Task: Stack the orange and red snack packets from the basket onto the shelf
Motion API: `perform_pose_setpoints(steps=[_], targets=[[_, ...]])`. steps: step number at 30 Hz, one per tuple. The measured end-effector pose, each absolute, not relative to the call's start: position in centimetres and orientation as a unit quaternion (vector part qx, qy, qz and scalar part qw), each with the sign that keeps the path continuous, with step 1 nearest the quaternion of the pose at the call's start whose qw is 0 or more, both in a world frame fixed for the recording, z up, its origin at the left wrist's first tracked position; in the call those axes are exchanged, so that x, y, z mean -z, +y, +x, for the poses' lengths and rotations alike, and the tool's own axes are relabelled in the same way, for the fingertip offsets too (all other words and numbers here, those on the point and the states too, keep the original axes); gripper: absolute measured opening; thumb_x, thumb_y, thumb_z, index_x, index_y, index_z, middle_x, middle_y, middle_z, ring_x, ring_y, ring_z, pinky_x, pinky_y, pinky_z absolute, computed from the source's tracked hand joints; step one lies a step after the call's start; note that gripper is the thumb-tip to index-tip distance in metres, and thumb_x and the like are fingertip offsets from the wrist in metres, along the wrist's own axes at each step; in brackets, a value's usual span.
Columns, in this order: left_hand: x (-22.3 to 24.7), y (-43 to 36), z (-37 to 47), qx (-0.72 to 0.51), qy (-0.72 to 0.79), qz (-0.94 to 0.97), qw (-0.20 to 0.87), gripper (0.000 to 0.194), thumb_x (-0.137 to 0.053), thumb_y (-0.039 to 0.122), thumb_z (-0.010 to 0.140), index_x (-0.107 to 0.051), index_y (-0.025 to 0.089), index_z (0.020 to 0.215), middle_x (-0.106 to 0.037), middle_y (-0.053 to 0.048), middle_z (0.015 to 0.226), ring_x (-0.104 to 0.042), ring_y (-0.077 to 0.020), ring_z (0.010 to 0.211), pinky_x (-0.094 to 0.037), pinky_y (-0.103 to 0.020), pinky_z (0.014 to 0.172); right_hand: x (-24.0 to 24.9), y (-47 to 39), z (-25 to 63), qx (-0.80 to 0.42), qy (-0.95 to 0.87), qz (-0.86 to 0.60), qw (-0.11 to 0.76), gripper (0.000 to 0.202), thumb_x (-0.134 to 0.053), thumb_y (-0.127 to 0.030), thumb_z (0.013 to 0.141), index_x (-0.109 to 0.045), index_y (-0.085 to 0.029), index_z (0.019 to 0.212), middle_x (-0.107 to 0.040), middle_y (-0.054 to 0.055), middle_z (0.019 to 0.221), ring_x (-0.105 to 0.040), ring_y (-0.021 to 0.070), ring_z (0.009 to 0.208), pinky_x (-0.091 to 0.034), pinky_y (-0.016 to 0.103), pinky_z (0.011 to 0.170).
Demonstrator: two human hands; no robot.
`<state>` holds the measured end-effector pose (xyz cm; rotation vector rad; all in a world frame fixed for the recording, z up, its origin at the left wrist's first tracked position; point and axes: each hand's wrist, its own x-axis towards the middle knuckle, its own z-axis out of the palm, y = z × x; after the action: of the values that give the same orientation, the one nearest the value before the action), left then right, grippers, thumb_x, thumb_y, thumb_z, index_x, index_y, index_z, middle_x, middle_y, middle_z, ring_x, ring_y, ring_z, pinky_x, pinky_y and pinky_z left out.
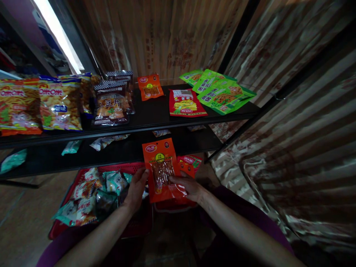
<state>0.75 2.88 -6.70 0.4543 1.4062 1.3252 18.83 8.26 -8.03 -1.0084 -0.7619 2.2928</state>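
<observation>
An orange snack packet with a clear window is held upright between my hands, in front of the lower shelf. My left hand grips its left edge, thumb on the front. My right hand pinches its right side, fingers partly hidden. More orange packets and a red-green packet show just behind my right hand, over a small red basket. On the upper shelf a similar orange packet lies between brown packets and a red-yellow packet.
Green packets lie at the upper shelf's right end, and orange-yellow bags stand at its left. A red basket of small teal-white packets sits at lower left. Dark posts and a draped curtain border the right.
</observation>
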Motion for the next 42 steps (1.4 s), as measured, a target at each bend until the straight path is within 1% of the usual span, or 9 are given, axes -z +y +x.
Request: perform_pose_setpoints(steps=[5, 12, 16, 21, 29, 33, 36, 39, 42], targets=[[6.4, 3.2, 1.0, -0.564, 0.596, 0.170, 0.546, 0.037, -0.075, 0.045, 0.057, -0.065, 0.016, 0.077, -0.069, -0.002, 0.074, -0.060, -0.0161, 0.067, -0.045, -0.026, 0.063, 8.3, 8.2, 18.6, -0.845, -0.277, -0.382, 0.251, 0.036, -0.082, -0.031, 0.059, -0.069, -0.018, 0.089, -0.075, 0.003, 0.083, -0.070, 0.0211, 0.075, -0.052, 0.038, 0.080], [6.1, 3.2, 1.1, -0.569, 0.596, 0.158, 0.545, 0.034, -0.074, 0.042, 0.058, -0.062, 0.015, 0.075, -0.067, -0.001, 0.069, -0.059, -0.0149, 0.065, -0.045, -0.026, 0.063, 8.1, 9.2, 18.3, -0.826, -0.242, -0.380, 0.339, 0.038, -0.080, -0.035, 0.062, -0.066, -0.020, 0.094, -0.074, 0.002, 0.091, -0.068, 0.0223, 0.092, -0.048, 0.040, 0.092], [6.7, 3.2, 1.3, -0.564, 0.597, 0.160, 0.548, 0.034, -0.073, 0.043, 0.059, -0.063, 0.015, 0.077, -0.068, -0.002, 0.072, -0.061, -0.0163, 0.068, -0.046, -0.027, 0.064, 8.1, 9.7, 18.4, -0.824, -0.237, -0.377, 0.349, 0.032, -0.079, -0.035, 0.062, -0.066, -0.019, 0.086, -0.074, 0.003, 0.090, -0.067, 0.0237, 0.096, -0.048, 0.040, 0.091], [7.2, 3.2, 1.6, -0.561, 0.604, 0.143, 0.547, 0.034, -0.075, 0.041, 0.056, -0.064, 0.015, 0.077, -0.068, -0.002, 0.070, -0.061, -0.0165, 0.065, -0.047, -0.028, 0.063, 8.8, 9.8, 18.6, -0.816, -0.239, -0.385, 0.359, 0.029, -0.077, -0.036, 0.065, -0.066, -0.019, 0.085, -0.074, 0.003, 0.085, -0.067, 0.0238, 0.095, -0.049, 0.041, 0.089], [6.7, 3.2, 1.6, -0.557, 0.619, 0.133, 0.538, 0.032, -0.076, 0.040, 0.056, -0.066, 0.017, 0.076, -0.070, -0.002, 0.076, -0.063, -0.0178, 0.073, -0.048, -0.029, 0.070, 8.8, 9.8, 18.5, -0.781, -0.221, -0.428, 0.398, 0.030, -0.081, -0.033, 0.057, -0.066, -0.019, 0.079, -0.074, 0.001, 0.080, -0.068, 0.0233, 0.089, -0.050, 0.038, 0.087], [6.9, 3.0, 1.5, -0.547, 0.628, 0.128, 0.538, 0.030, -0.076, 0.036, 0.057, -0.067, 0.018, 0.079, -0.071, -0.003, 0.082, -0.065, -0.0204, 0.080, -0.048, -0.031, 0.074, 8.8, 9.6, 18.5, -0.773, -0.235, -0.432, 0.400, 0.029, -0.079, -0.036, 0.059, -0.066, -0.018, 0.079, -0.074, 0.003, 0.080, -0.068, 0.0240, 0.087, -0.050, 0.039, 0.085], [7.3, 2.9, 1.5, -0.533, 0.632, 0.123, 0.549, 0.025, -0.075, 0.034, 0.062, -0.067, 0.020, 0.081, -0.071, -0.006, 0.089, -0.065, -0.0239, 0.089, -0.048, -0.035, 0.080, 9.1, 9.7, 18.8, -0.757, -0.247, -0.451, 0.403, 0.030, -0.078, -0.038, 0.060, -0.067, -0.018, 0.079, -0.074, 0.003, 0.081, -0.068, 0.0251, 0.088, -0.049, 0.041, 0.086], [7.3, 2.9, 1.6, -0.528, 0.616, 0.139, 0.568, 0.018, -0.074, 0.034, 0.063, -0.068, 0.022, 0.076, -0.072, -0.007, 0.093, -0.065, -0.0260, 0.095, -0.048, -0.037, 0.084, 9.3, 9.9, 19.2, -0.735, -0.254, -0.478, 0.409, 0.031, -0.079, -0.039, 0.057, -0.068, -0.019, 0.077, -0.074, 0.003, 0.082, -0.068, 0.0251, 0.089, -0.048, 0.041, 0.089], [6.9, 2.7, 1.8, -0.519, 0.565, 0.177, 0.617, 0.024, -0.071, 0.041, 0.066, -0.069, 0.022, 0.081, -0.072, -0.007, 0.092, -0.066, -0.0270, 0.092, -0.048, -0.038, 0.083, 8.9, 10.0, 19.4, -0.728, -0.268, -0.475, 0.415, 0.030, -0.079, -0.041, 0.056, -0.068, -0.021, 0.076, -0.074, 0.003, 0.083, -0.067, 0.0257, 0.091, -0.048, 0.042, 0.090]])
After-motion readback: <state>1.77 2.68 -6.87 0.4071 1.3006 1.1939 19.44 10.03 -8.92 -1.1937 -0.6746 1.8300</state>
